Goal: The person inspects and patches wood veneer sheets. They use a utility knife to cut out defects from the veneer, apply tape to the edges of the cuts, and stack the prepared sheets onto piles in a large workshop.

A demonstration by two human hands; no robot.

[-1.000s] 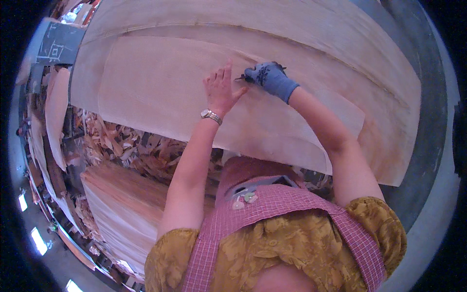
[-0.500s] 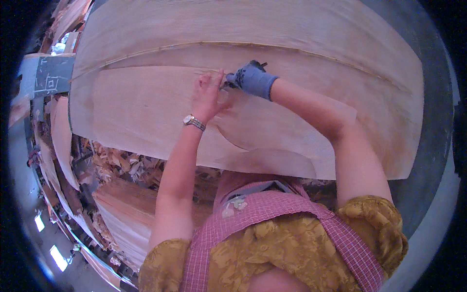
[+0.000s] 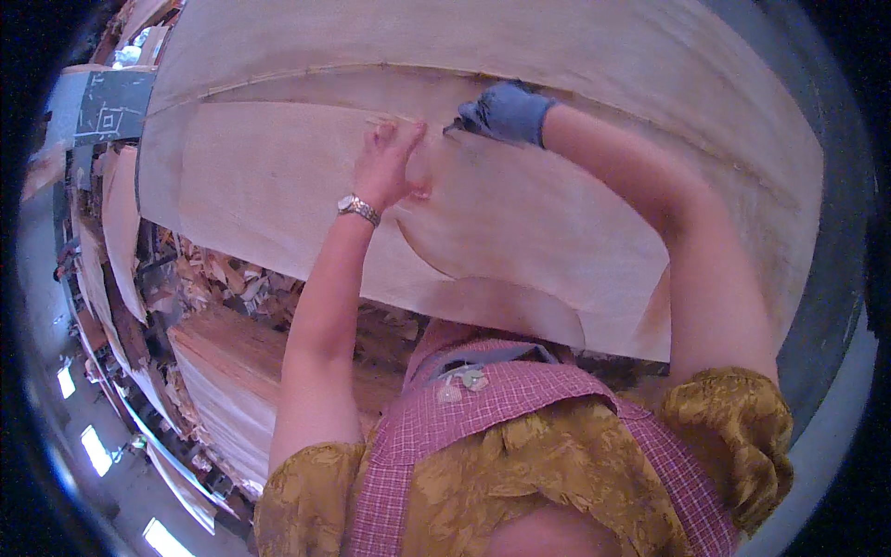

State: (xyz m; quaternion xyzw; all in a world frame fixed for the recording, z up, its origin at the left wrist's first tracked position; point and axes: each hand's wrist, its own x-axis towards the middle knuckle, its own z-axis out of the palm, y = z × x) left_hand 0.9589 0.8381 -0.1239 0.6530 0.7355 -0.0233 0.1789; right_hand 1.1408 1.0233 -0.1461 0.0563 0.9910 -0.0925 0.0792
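A pale wood veneer sheet [image 3: 269, 158] lies over a larger sheet of veneer [image 3: 445, 42]. On the upper sheet, near its far edge, rests my bare left hand [image 3: 385, 165], its thumb spread from the partly bent fingers. A wristwatch [image 3: 358, 209] is on that wrist. To its right, a short way off, my right hand [image 3: 509, 113] in a blue glove is closed around a small dark tool [image 3: 454, 127]. Only the tool's tip shows at the fingertips, so its kind is unclear. A curved brown-edged line [image 3: 418, 249] runs across the veneer nearer me.
Scraps of torn veneer [image 3: 232, 278] lie in a heap below the near left edge. Beside them is a stack of veneer [image 3: 223, 362]. A dark green board with chalk marks [image 3: 113, 110] stands at the far left. My checked apron [image 3: 506, 395] is close to the near edge.
My hands have drawn apart: the gloved right hand, with the dark tool, has moved right and slightly farther away. My left hand has shifted a little left, its thumb spread wider.
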